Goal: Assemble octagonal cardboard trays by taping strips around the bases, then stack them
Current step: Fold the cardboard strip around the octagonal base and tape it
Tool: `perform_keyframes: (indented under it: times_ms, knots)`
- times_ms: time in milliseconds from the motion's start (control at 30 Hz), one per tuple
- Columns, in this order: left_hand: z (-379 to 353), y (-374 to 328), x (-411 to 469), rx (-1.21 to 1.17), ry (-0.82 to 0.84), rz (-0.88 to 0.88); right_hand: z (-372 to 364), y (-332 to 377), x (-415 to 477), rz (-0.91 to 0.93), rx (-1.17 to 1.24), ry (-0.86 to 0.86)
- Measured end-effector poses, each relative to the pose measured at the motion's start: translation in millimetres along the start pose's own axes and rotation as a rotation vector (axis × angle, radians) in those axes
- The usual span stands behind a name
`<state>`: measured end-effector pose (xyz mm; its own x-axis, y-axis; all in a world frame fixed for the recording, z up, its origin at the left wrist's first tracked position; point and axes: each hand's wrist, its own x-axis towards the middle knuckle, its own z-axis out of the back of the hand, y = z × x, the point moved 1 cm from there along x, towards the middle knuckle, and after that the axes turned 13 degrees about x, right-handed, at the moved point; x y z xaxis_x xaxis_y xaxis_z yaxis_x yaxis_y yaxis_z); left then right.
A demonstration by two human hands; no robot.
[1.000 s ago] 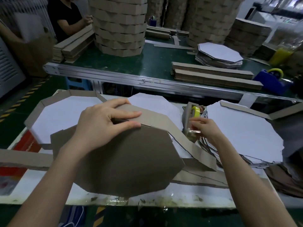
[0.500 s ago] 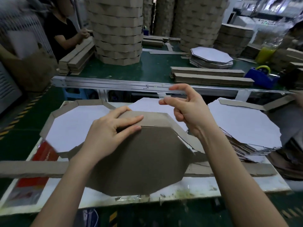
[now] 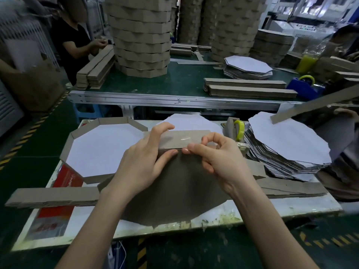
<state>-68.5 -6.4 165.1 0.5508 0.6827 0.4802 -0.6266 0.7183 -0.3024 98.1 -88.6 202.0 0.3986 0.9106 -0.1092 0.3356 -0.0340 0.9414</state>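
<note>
A brown octagonal base (image 3: pixel 174 193) lies underside up on the white table, with a cardboard strip (image 3: pixel 186 137) standing along its far edge. My left hand (image 3: pixel 144 160) grips the strip and base at that edge, thumb on the base, fingers over the strip. My right hand (image 3: pixel 219 158) presses a clear piece of tape (image 3: pixel 185 139) across the joint of strip and base. A finished tray (image 3: pixel 103 146) with white inside sits at the left. A tape dispenser (image 3: pixel 238 130) with a yellow roll stands behind my right hand.
A pile of white-faced octagonal bases (image 3: pixel 287 144) lies at the right. Long cardboard strips (image 3: pixel 52 197) lie across the table front. Beyond, a green conveyor table (image 3: pixel 184 80) carries tall tray stacks (image 3: pixel 141 35), strip bundles and a blue dispenser (image 3: pixel 305 85). A person (image 3: pixel 75 41) works at far left.
My right hand went from the dispenser up with a piece of tape and has come down onto the strip-base joint. The left hand stayed on the edge.
</note>
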Motion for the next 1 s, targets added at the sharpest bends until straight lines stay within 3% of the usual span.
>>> perform_keyframes:
  times_ms: [300,600,767,900,967,1000]
  knots:
    - [7.2,-5.3,4.8,0.142,0.05,-0.087,1.2,-12.0,-8.7,0.013,0.041,-0.037]
    - [9.2,-9.2,1.3,0.16,0.106,-0.031,5.0,-14.5,-12.3,0.064,-0.018,0.063]
    - [9.7,-9.0,1.8,0.107,0.112,0.052,7.4,-23.4,-9.7,0.204,-0.184,0.066]
    - [12.9,-19.0,16.8,0.232,0.05,0.098,10.7,-32.6,2.1,0.287,-0.304,0.063]
    - [13.7,-24.5,22.8,0.239,0.059,0.062,17.5,-58.9,2.1,0.254,-0.532,0.023]
    - [12.4,-24.5,23.4,0.209,0.087,0.045,21.7,-78.6,-3.1,0.149,-0.568,0.002]
